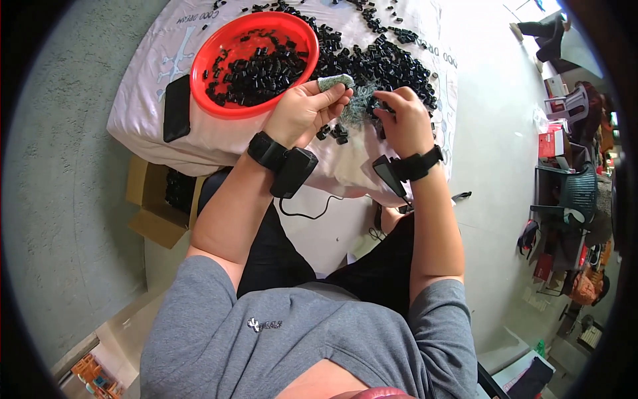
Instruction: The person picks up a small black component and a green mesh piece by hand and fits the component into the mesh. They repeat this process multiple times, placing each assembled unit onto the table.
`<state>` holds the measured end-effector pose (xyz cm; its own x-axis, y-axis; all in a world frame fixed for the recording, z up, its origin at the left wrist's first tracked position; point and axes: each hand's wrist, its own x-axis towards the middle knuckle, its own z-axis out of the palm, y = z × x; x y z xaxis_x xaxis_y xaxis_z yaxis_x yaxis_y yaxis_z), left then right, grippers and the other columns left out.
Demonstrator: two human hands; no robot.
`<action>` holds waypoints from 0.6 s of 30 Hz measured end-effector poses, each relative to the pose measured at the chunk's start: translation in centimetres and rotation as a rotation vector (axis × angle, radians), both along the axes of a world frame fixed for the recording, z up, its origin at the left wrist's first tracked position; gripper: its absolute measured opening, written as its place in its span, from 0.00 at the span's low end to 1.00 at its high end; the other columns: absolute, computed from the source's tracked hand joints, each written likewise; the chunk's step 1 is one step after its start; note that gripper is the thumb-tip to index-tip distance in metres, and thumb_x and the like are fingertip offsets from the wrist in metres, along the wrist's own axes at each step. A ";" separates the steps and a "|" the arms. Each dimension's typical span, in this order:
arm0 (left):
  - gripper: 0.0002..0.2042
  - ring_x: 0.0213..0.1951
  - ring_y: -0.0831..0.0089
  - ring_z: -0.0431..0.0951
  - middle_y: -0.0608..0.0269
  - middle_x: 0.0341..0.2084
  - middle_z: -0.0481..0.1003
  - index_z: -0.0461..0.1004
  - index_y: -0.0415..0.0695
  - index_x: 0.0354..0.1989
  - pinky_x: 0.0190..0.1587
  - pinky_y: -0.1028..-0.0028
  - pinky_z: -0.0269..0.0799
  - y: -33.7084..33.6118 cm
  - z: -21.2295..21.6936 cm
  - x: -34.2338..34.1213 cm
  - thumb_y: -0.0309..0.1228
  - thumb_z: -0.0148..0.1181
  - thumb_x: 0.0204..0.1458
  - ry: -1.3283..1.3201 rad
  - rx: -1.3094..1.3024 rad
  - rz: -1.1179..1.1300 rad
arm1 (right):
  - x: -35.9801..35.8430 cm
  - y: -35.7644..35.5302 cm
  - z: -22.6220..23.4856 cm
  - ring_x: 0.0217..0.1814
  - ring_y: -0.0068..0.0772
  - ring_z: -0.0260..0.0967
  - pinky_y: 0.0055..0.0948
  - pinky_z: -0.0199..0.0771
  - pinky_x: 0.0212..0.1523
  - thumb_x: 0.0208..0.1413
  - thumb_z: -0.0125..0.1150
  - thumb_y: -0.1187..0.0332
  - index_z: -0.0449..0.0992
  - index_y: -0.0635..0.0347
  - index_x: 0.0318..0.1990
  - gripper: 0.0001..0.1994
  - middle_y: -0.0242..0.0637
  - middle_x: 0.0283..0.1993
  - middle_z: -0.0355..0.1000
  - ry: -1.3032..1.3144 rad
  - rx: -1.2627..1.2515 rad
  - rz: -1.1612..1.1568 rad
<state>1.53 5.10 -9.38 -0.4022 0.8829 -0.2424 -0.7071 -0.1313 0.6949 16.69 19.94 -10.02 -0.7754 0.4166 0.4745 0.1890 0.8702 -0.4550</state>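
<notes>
My left hand (302, 112) is closed, its thumb and fingers pinching a small grey-green rough-surfaced strip (335, 82) near the red basin's right rim. Close by, my right hand (407, 121) has its thumb and index finger curled around what looks like a small black piece (377, 104); the fingers hide part of it. Between the hands, a loose heap of thin grey-green shreds (359, 108) lies on the cloth. Behind them spreads a large pile of small black pieces (392, 63). More black pieces (262, 78) fill the bottom of the red basin (199, 83).
A black phone-like slab (177, 108) lies left of the basin on the patterned cloth (149, 86). Below the table's left edge stands an open cardboard box (156, 227) holding black items. Chairs (577, 186) and clutter line the far right. A cable (309, 216) hangs from my left wrist device.
</notes>
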 end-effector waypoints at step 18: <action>0.08 0.36 0.79 0.76 0.62 0.37 0.77 0.75 0.40 0.43 0.41 0.81 0.75 -0.5 -0.2 -1.0 0.26 0.58 0.56 0.098 -0.014 -0.018 | -0.5 0.4 0.2 0.30 0.35 0.71 0.27 0.71 0.31 0.46 0.64 0.74 0.80 0.57 0.33 0.05 0.37 0.33 0.71 -0.033 -0.081 0.063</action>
